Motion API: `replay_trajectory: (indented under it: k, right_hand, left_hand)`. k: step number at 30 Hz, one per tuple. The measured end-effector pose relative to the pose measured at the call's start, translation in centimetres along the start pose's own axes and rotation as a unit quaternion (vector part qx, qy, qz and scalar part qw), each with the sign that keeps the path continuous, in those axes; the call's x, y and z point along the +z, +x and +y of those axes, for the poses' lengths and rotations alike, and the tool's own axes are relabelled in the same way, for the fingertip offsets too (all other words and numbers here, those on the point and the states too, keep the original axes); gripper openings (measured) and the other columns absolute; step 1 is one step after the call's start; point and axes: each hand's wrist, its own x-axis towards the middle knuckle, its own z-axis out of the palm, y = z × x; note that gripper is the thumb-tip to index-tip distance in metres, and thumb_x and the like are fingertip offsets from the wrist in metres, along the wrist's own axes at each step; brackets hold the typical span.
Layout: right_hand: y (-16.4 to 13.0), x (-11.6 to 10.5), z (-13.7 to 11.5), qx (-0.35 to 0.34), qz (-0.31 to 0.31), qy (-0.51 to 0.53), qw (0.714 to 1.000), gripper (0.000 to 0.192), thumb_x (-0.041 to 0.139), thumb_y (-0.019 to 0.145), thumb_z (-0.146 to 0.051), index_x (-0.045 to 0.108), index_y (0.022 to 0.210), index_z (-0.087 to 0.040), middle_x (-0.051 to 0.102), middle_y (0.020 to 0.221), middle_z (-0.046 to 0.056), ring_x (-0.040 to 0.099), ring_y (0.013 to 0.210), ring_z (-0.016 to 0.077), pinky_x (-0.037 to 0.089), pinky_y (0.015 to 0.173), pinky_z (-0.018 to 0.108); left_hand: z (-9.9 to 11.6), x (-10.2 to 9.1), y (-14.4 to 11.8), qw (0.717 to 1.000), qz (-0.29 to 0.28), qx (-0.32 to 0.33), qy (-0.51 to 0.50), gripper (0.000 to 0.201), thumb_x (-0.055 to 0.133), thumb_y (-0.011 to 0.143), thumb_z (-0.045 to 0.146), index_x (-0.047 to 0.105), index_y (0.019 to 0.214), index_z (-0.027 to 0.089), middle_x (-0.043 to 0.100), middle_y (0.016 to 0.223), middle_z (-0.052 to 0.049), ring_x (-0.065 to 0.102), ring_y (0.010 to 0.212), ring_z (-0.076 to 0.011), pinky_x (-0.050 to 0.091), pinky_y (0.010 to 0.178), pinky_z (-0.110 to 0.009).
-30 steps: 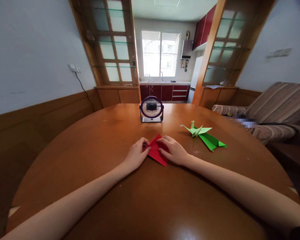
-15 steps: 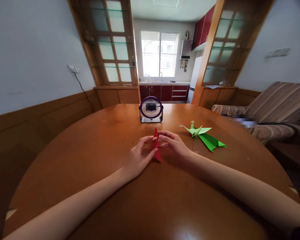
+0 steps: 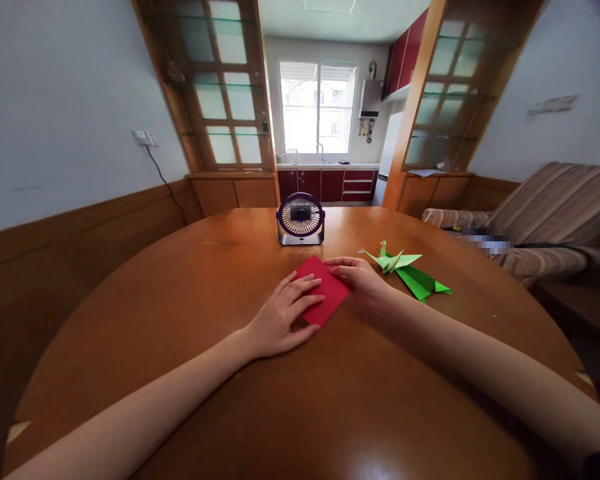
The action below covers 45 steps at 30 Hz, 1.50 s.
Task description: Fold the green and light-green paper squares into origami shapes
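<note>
— Where does the red paper (image 3: 325, 291) lie against the two hands?

— Flat on the tabletop (image 3: 190, 280), just above the middle of the frame. It looks like a folded rectangle set on a slant, its long axis running from lower left to upper right. The left hand (image 3: 283, 319) comes at it from the lower left and lies open on it, fingers spread flat over the lower left part: a released grip, pressing rather than grasping.

— And the right hand (image 3: 361, 277)?

— At the paper's right edge, fingers (image 3: 341, 266) curled toward the upper right side. They touch the edge, but whether they pinch it or only rest against it, I cannot tell.

— So which is nearer?

— Both touch it; the left covers more of it. The sheet sits between the two hands, left below and to the left, right to the right.

— Anything close by?

— A green folded crane (image 3: 393, 259) and another green folded piece (image 3: 423, 283) right of the right hand, apart from it; a small fan (image 3: 301, 218) further up the frame.
</note>
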Motion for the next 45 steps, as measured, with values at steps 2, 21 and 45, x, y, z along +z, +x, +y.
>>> replay_trajectory:
  k: [2, 21, 45]
  right_hand:
    - [0.3, -0.5, 0.8, -0.021, -0.008, -0.037, 0.999, 0.027, 0.073, 0.064, -0.025, 0.068, 0.089, -0.016, 0.070, 0.078, 0.005, 0.061, 0.064, 0.0152, 0.048, 0.060, 0.029]
    - [-2.2, -5.3, 0.2, -0.278, -0.289, -0.422, 0.813, 0.020, 0.069, 0.083, -0.031, 0.073, 0.098, -0.019, 0.067, 0.102, 0.009, 0.061, 0.093, 0.0191, 0.050, 0.086, 0.037]
    - [-2.0, -5.7, 0.8, -0.274, -0.199, -0.473, 0.813, 0.033, 0.054, 0.092, -0.045, 0.071, 0.085, -0.018, 0.061, 0.087, 0.006, 0.057, 0.078, 0.0163, 0.048, 0.072, 0.030]
  left_hand:
    - [-0.4, -0.1, -0.1, 0.999, -0.049, 0.007, -0.007, 0.057, 0.066, 0.083, 0.044, 0.051, 0.133, 0.022, 0.043, 0.146, -0.013, 0.037, 0.137, -0.0291, 0.018, 0.117, -0.053]
    - [-3.4, -0.7, -1.6, 0.985, -0.132, -0.057, -0.095, 0.038, 0.061, 0.088, 0.043, 0.064, 0.123, 0.028, 0.058, 0.133, -0.008, 0.055, 0.122, -0.0225, 0.043, 0.104, -0.037]
    - [-3.0, 0.2, -0.6, 0.970, -0.003, -0.230, -0.078, 0.024, 0.053, 0.090, 0.037, 0.072, 0.088, 0.023, 0.072, 0.086, -0.003, 0.064, 0.081, -0.0196, 0.049, 0.078, -0.033]
